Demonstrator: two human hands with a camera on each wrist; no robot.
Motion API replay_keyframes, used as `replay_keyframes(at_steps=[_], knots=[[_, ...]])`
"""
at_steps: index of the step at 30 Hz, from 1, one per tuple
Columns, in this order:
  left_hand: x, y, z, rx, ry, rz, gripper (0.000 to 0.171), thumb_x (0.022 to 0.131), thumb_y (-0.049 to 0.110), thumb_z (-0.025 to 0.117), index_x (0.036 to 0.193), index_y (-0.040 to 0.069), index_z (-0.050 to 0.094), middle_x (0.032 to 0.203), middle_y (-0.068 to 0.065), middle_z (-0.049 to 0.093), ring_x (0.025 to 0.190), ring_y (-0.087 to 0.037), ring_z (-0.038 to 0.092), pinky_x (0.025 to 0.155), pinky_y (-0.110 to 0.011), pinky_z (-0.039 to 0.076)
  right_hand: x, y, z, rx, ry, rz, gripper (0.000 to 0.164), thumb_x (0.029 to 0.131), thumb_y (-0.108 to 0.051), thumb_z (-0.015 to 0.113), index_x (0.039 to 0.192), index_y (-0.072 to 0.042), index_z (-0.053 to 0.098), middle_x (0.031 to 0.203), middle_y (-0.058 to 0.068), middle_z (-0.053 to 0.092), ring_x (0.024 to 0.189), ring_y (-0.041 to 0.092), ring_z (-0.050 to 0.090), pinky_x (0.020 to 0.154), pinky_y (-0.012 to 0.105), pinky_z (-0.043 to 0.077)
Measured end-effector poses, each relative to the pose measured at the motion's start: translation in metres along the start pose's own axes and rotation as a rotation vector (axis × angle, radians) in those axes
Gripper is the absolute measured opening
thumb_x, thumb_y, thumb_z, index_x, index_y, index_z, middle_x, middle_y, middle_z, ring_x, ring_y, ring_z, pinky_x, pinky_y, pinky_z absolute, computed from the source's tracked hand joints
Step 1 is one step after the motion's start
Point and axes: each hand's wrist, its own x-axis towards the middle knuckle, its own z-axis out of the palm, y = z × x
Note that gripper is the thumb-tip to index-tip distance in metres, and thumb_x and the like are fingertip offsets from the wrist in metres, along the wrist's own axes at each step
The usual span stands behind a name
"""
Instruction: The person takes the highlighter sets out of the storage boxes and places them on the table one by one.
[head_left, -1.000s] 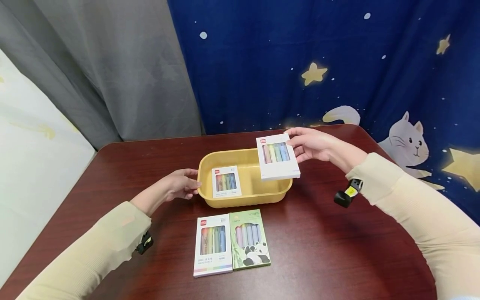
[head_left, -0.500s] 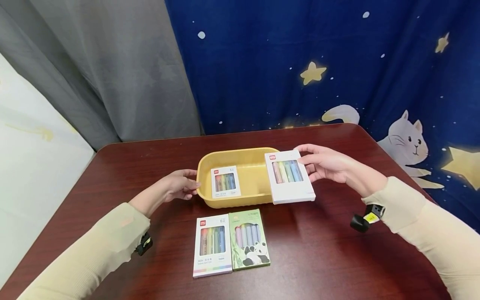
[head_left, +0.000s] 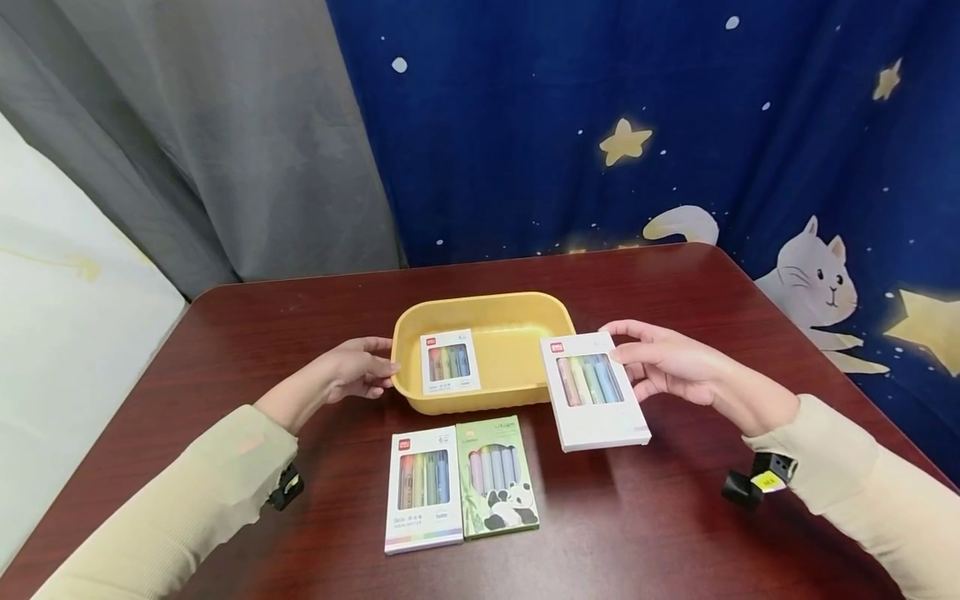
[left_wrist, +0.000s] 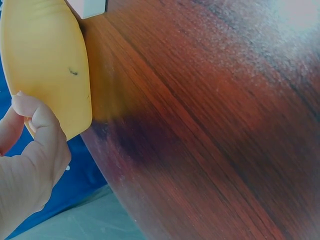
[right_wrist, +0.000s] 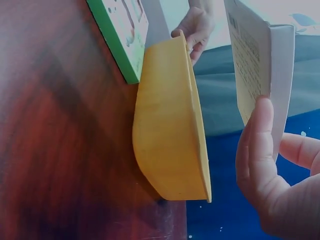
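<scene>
My right hand (head_left: 671,367) grips a white highlighter box (head_left: 600,425) by its right edge, fingers behind and thumb in front. The box is held up in the air, overlapping the right front corner of a yellow bin (head_left: 517,342) in the head view. In the right wrist view, the box's printed back (right_wrist: 247,65) faces the bin. My left hand (head_left: 356,369) pinches the bin's left rim between thumb and fingers, as the left wrist view also shows. A smaller highlighter box (head_left: 450,362) leans inside the bin's left part.
In front of the bin lie a white highlighter box (head_left: 424,487) and a green panda pen box (head_left: 497,479), side by side on the dark red table (head_left: 300,533). A grey curtain (head_left: 277,142) and a blue starry curtain (head_left: 517,125) hang behind.
My right hand has carried the white highlighter box from over the bin's right part toward me and to the right. The left hand stays on the rim.
</scene>
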Motion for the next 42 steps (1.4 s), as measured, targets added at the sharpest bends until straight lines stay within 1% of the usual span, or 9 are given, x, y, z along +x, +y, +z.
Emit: replay_keyframes(at_steps=[6,11,15,20,30,36,42], knots=[[0.0,0.0,-0.001,-0.011,-0.004,0.005,0.062,0.091,0.003,0.051,0.142,-0.001,0.016,0.083,-0.004,0.057,0.064,-0.009,0.055,0.058,-0.021,0.048,-0.006,0.011,0.001,0.026,-0.039,-0.005,0.024,0.095,-0.009,0.044,0.119,-0.011,0.039,0.104,0.008,0.063,0.086,0.022,0.064,0.069,0.039,0.055],[-0.001,0.0,0.0,-0.016,-0.01,0.008,0.062,0.091,0.004,0.052,0.142,-0.001,0.016,0.082,-0.004,0.057,0.064,-0.009,0.056,0.058,-0.021,0.048,-0.01,0.023,0.001,0.046,-0.065,0.002,0.025,0.096,-0.007,0.043,0.12,-0.011,0.038,0.106,0.009,0.063,0.087,0.024,0.064,0.07,0.043,0.054],[-0.001,0.0,0.0,-0.017,-0.011,0.008,0.062,0.091,0.004,0.051,0.142,-0.002,0.016,0.081,-0.004,0.057,0.064,-0.009,0.055,0.058,-0.021,0.047,-0.014,0.031,0.002,0.065,-0.104,-0.003,0.026,0.095,-0.005,0.042,0.12,-0.011,0.039,0.107,0.01,0.062,0.088,0.026,0.064,0.071,0.047,0.053],[-0.001,0.001,0.001,-0.016,-0.009,0.007,0.062,0.091,0.003,0.051,0.142,-0.002,0.016,0.081,-0.003,0.057,0.064,-0.009,0.055,0.058,-0.021,0.048,-0.017,0.039,0.003,0.088,-0.135,-0.002,0.026,0.095,-0.003,0.041,0.119,-0.012,0.039,0.107,0.011,0.062,0.089,0.028,0.065,0.072,0.049,0.052],[-0.003,0.001,0.002,-0.006,-0.011,0.005,0.061,0.092,0.004,0.05,0.142,-0.002,0.017,0.08,-0.003,0.058,0.063,-0.008,0.055,0.058,-0.022,0.047,-0.011,0.058,0.012,0.058,-0.089,0.054,0.029,0.093,-0.007,0.048,0.119,-0.011,0.037,0.103,0.012,0.063,0.085,0.028,0.065,0.069,0.048,0.053],[-0.002,0.001,0.001,-0.007,-0.005,0.005,0.061,0.092,0.004,0.05,0.142,-0.001,0.017,0.084,-0.004,0.058,0.063,-0.008,0.056,0.058,-0.021,0.048,-0.003,0.068,0.015,0.039,-0.048,0.08,0.035,0.091,-0.007,0.052,0.121,-0.009,0.035,0.097,0.008,0.065,0.082,0.027,0.065,0.066,0.044,0.054],[-0.002,0.001,0.001,0.004,0.004,0.005,0.062,0.091,0.005,0.052,0.142,-0.001,0.018,0.086,-0.005,0.057,0.064,-0.009,0.056,0.059,-0.022,0.048,0.003,0.072,0.019,0.027,-0.018,0.089,0.041,0.09,-0.006,0.053,0.124,-0.004,0.03,0.094,0.006,0.065,0.081,0.027,0.065,0.065,0.044,0.054]])
